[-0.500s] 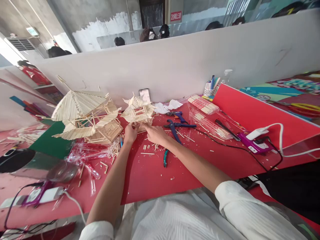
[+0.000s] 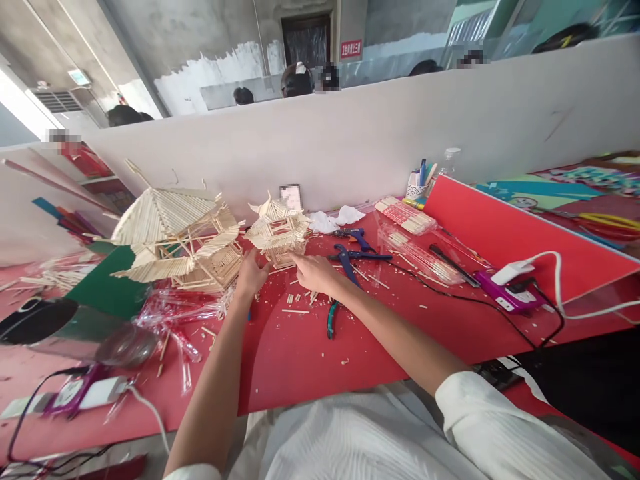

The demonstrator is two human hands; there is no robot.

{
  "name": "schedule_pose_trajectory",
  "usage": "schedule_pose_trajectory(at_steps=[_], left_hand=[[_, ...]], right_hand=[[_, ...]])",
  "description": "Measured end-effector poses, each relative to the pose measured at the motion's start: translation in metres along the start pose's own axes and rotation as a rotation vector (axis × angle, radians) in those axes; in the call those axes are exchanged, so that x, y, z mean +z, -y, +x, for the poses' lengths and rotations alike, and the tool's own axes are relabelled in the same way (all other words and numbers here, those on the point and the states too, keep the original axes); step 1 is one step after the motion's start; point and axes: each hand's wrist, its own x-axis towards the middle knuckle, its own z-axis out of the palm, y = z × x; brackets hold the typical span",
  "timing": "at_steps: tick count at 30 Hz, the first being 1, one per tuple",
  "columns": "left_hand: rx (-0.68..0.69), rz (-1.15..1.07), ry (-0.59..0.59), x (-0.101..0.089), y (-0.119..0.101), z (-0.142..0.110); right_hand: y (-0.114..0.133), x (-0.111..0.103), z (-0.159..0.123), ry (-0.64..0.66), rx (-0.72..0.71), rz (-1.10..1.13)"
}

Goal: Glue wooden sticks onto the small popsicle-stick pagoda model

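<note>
Surface: red table (image 2: 300,360), littered with stick offcuts. Left to right: clear container with black lid (image 2: 37,320), green sheet (image 2: 110,283), large stick pavilion (image 2: 175,233) with crumpled plastic wrap (image 2: 173,310) in front. Small stick pavilion (image 2: 279,233) stands mid-table near the partition, right of the large one. Then blue glue gun (image 2: 357,237), blue cutter (image 2: 347,259), teal-handled tool (image 2: 331,319) nearer the wearer, bagged sticks (image 2: 406,215), pen cup (image 2: 416,185), purple power strip (image 2: 510,295), leaning red board (image 2: 520,240).

Room: pale partition (image 2: 380,127) runs behind the table. Beyond it, tops of heads, dark doorway (image 2: 306,41), red sign (image 2: 351,49), patchy grey wall.

Left hand (image 2: 251,275): forearm angled up from lower left, hand between the two pavilions, grip narrow, thumb a bit off the fingers. Can't tell if it holds anything.

Right hand (image 2: 315,273): forearm reaches in from lower right, index out to the small pavilion's base, other fingers curled. Grip's inside is hidden, can't tell wide or narrow.
</note>
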Motion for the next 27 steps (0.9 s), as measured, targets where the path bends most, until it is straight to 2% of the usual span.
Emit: schedule_pose_trajectory(at_steps=[2, 4, 7, 9, 12, 14, 17, 19, 23, 27], left_hand=[[0.029, 0.128, 0.028, -0.012, -0.001, -0.003], [0.064, 0.185, 0.146, -0.019, -0.004, -0.006], [0.131, 0.160, 0.291, -0.020, -0.010, -0.010], [0.178, 0.143, 0.339, -0.016, -0.013, -0.012], [0.192, 0.158, 0.331, -0.012, -0.016, -0.014], [0.185, 0.162, 0.302, -0.011, -0.018, -0.015], [0.195, 0.154, 0.320, -0.010, -0.023, -0.016], [0.214, 0.150, 0.328, -0.008, -0.027, -0.018], [0.251, 0.160, 0.271, -0.003, -0.034, -0.019], [0.260, 0.196, 0.270, 0.001, -0.035, -0.020]], right_hand=[[-0.001, -0.004, -0.003, 0.008, -0.018, 0.006], [0.001, -0.007, -0.007, 0.019, -0.036, 0.015], [0.006, -0.010, -0.014, 0.032, -0.060, 0.027], [0.008, -0.010, -0.018, 0.027, -0.070, 0.030], [0.006, -0.006, -0.023, 0.015, -0.066, 0.033], [0.003, -0.004, -0.025, 0.033, -0.048, 0.041], [0.002, -0.002, -0.028, 0.073, -0.031, 0.047], [0.004, -0.002, -0.029, 0.085, -0.046, 0.045], [0.010, -0.003, -0.029, 0.091, -0.071, 0.036], [0.013, 0.000, -0.030, 0.091, -0.064, 0.037]])
